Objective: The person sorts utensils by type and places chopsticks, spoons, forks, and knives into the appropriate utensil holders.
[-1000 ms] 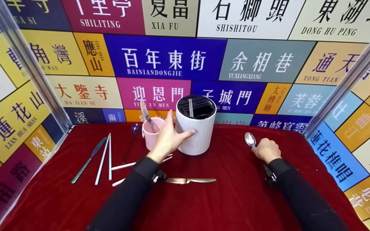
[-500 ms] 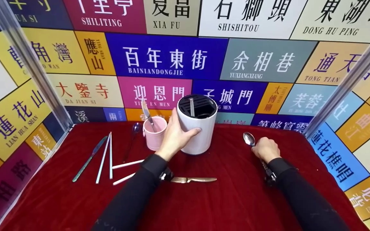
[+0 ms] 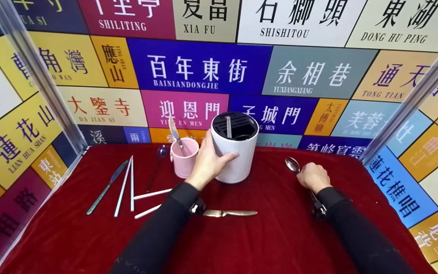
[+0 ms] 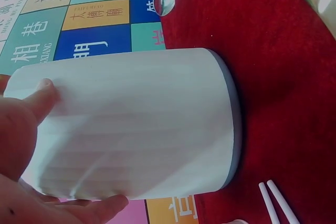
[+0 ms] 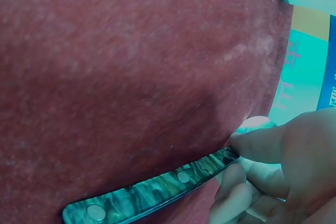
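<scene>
My left hand [image 3: 209,160] grips the near left side of a white cylindrical utensil holder [image 3: 238,163], thumb across its front and fingers round its side. The holder stands upright, with a black slotted top [image 3: 238,125] from which a slim metal handle [image 3: 229,125] sticks up. To its right, my right hand [image 3: 315,177] pinches a spoon low over the red cloth, the shiny bowl [image 3: 292,164] pointing toward the holder. In the right wrist view, thumb and fingers hold the neck of its green marbled handle [image 5: 157,190], which has round metal studs.
Left of the holder stands a pink cup [image 3: 184,163] with a knife [image 3: 174,131] in it. A dark spoon [image 3: 161,152], a teal-handled knife [image 3: 107,188], pale chopsticks [image 3: 124,186], white chopsticks [image 3: 152,194] and a gold knife [image 3: 238,213] lie on the red cloth [image 3: 280,243].
My left hand has moved right, its thumb and fingers settling closer round the holder. My right hand and the spoon have shifted slightly left, the bowl turning a little.
</scene>
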